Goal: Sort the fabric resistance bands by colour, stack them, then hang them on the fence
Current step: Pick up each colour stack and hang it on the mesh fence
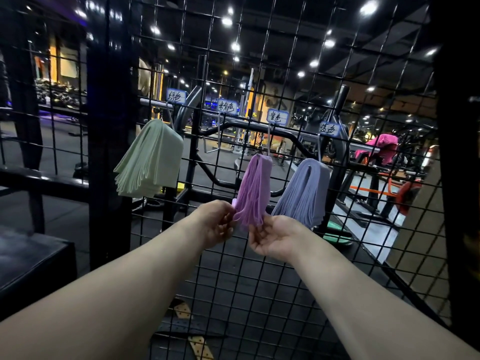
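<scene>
Left hand (217,224) and right hand (272,236) pinch, from either side, the bottom of the hanging purple bands (253,183).

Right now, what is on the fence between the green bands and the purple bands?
Only a bare hook under a label, as the head view shows; no bands hang on it.

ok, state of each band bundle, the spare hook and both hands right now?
green bands: hanging, untouched.
second hook: bare, no bands on it.
purple bands: hanging, lower ends at both hands.
blue bands: hanging, untouched.
left hand: pinches the purple ends.
right hand: palm up under the purple ends; grip unclear.
</scene>
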A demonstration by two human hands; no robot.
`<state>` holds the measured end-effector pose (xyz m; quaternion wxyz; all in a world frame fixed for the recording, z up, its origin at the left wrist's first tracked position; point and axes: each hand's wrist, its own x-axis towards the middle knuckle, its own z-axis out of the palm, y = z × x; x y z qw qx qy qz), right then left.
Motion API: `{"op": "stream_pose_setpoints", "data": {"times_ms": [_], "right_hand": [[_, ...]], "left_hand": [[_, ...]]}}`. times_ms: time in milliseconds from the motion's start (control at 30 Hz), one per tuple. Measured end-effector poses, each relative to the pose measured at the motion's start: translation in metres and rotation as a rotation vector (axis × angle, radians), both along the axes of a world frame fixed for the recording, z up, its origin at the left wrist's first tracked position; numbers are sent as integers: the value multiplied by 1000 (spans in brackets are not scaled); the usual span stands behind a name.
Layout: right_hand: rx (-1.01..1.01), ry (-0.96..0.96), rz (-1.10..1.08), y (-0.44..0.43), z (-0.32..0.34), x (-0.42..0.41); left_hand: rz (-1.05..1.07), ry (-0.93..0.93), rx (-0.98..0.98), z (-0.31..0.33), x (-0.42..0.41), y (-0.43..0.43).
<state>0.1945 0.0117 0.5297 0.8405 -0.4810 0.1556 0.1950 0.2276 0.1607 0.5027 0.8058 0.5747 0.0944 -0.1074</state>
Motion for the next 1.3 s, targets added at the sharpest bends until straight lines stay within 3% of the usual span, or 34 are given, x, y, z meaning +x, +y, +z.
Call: {"op": "stream_pose_setpoints", "data": {"times_ms": [400,633,1300], "right_hand": [[-135,-1,28,-2,1,5],[23,-45,6,-2,1,9],[25,-25,-18,-1,2,5]], "left_hand": [[-250,33,171,4,0,2],[-313,28,132,3,5,0],[-95,80,-125,3,9,4]]}}
